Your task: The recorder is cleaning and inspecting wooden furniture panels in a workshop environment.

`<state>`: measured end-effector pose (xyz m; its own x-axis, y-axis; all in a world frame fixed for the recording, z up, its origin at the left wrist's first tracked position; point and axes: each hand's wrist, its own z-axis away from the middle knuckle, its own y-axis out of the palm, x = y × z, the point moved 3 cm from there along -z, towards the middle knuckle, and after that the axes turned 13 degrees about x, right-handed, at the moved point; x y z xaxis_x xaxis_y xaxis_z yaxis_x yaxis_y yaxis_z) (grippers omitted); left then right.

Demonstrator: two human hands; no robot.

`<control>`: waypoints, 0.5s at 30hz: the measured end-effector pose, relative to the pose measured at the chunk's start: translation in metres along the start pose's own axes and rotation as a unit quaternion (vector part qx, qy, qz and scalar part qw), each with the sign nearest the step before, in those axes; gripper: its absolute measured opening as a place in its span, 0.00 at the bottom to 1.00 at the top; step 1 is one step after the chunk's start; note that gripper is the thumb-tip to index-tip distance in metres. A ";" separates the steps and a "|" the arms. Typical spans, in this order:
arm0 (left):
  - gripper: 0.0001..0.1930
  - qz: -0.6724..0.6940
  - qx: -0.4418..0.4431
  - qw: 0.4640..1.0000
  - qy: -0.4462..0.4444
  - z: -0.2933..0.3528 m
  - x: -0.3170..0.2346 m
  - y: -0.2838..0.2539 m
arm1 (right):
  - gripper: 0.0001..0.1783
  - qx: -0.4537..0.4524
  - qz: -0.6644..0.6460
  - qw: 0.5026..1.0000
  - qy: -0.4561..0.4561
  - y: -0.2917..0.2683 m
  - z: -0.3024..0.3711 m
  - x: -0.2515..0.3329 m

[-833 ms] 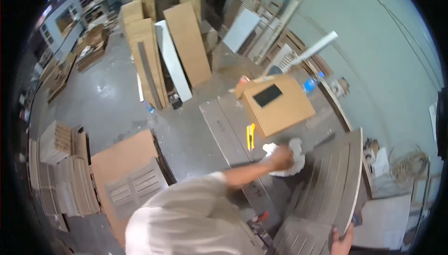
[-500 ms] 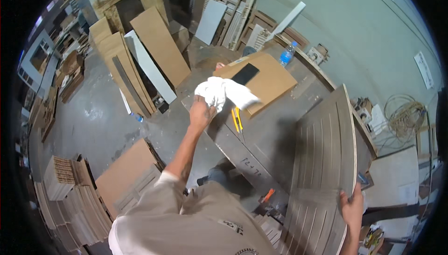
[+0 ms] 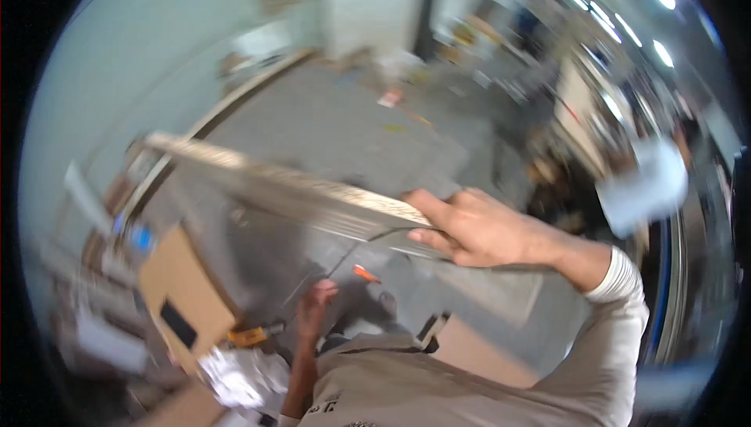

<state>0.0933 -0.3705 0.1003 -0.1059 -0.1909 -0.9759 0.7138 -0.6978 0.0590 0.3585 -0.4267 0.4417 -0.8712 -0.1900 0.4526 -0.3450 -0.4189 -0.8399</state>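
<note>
The right hand (image 3: 477,229) has its fingers closed on the edge of the grooved panel (image 3: 293,184), mid-scene; the left hand (image 3: 313,306) looks apart, nearer, its fingers too blurred to tell; this one-handed hold could let the panel twist toward the cardboard box (image 3: 192,282), near left.

Panel (image 3: 301,200) grey-brown with parallel lines, edge (image 3: 328,188) pale speckled; cloth (image 3: 246,376) white; box (image 3: 184,270) tan; phone (image 3: 178,325) black; cutter (image 3: 249,336) yellow and black; shirt (image 3: 375,376) beige; wall (image 3: 156,52) pale green
</note>
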 end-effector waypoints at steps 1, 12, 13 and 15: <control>0.21 0.056 0.101 0.993 -0.024 -0.019 0.004 0.022 | 0.14 -0.035 0.008 0.999 0.009 0.000 0.023 0.013; 0.34 0.327 0.664 0.616 -0.269 0.042 0.148 0.198 | 0.23 -0.521 -0.124 0.755 0.379 0.150 0.269 0.212; 0.34 0.278 0.674 0.605 -0.319 0.073 0.155 0.208 | 0.21 -0.573 -0.139 0.696 0.410 0.172 0.282 0.234; 0.32 0.161 0.677 0.611 -0.376 0.126 0.179 0.212 | 0.21 -0.634 -0.176 0.575 0.487 0.226 0.306 0.280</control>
<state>0.1386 -0.6394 -0.0359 -0.7634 -0.3768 -0.5247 -0.3924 -0.3746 0.8400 0.1438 -0.8465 0.4703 -0.2386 0.5542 0.7974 0.0003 0.8212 -0.5707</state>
